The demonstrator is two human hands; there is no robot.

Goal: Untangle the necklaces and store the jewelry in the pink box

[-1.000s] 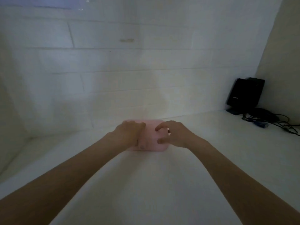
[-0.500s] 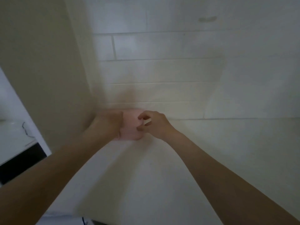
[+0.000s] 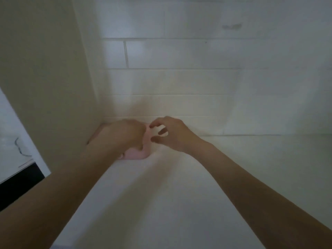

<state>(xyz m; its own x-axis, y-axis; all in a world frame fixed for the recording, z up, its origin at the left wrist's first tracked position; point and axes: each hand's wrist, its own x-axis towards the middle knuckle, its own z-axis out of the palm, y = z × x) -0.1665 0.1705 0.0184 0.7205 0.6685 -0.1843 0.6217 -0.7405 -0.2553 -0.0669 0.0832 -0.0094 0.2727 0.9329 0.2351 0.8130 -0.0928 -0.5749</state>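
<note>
Left hand point(image 3: 124, 135): grip closed around pink box point(image 3: 138, 153) | Right hand point(image 3: 172, 133): fingers curled, empty, beside box | Tabletop point(image 3: 179, 194): white

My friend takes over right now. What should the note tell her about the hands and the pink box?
Left hand: lies over the pink box, fingers curled on it.
Right hand: just right of the box, fingers curled, holding nothing that shows.
Box: on the white shelf, in the corner by the brick wall.
Done: cannot tell; no necklaces or other jewelry show.
Left: check that the jewelry is inside the box.
</note>
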